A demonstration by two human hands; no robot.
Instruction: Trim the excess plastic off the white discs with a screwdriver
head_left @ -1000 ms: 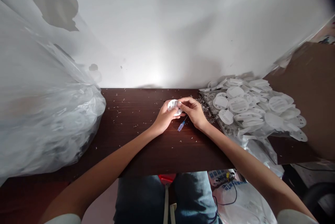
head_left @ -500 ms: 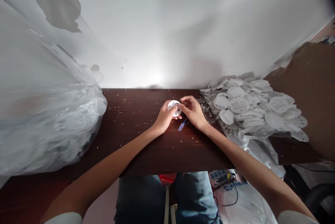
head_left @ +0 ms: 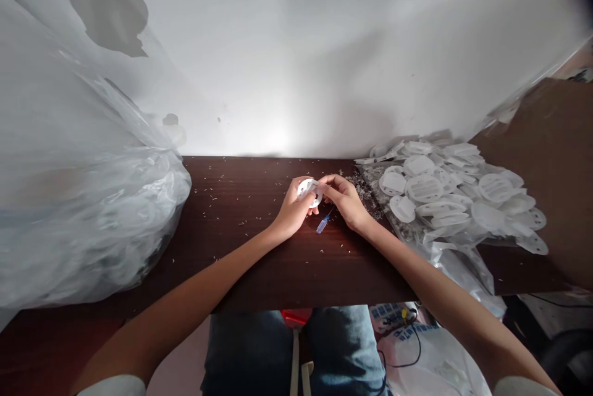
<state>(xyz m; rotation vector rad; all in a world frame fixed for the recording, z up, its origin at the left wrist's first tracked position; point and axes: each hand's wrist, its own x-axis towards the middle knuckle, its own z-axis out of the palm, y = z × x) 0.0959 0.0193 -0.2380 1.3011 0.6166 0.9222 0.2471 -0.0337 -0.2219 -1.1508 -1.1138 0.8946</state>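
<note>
My left hand [head_left: 293, 209] is closed around a small round white plastic part [head_left: 309, 191] and holds it just above the dark wooden table [head_left: 259, 260]. My right hand [head_left: 343, 199] is curled against the part's right side, fingertips pinched at its rim. A small screwdriver with a clear blue handle [head_left: 323, 223] sticks out below my right hand, its tip hidden under the fingers. Both hands meet near the table's far edge, in front of the white wall.
A heap of several round white plastic parts [head_left: 445, 195] lies on a clear plastic sheet at the right. A large clear plastic bag [head_left: 78, 210] fills the table's left side. Small white shavings are scattered over the wood. A brown cardboard surface [head_left: 556, 161] stands at far right.
The round part has been turned slightly in my left hand, and my right fingers have shifted along its rim. Both hands stay in the same spot.
</note>
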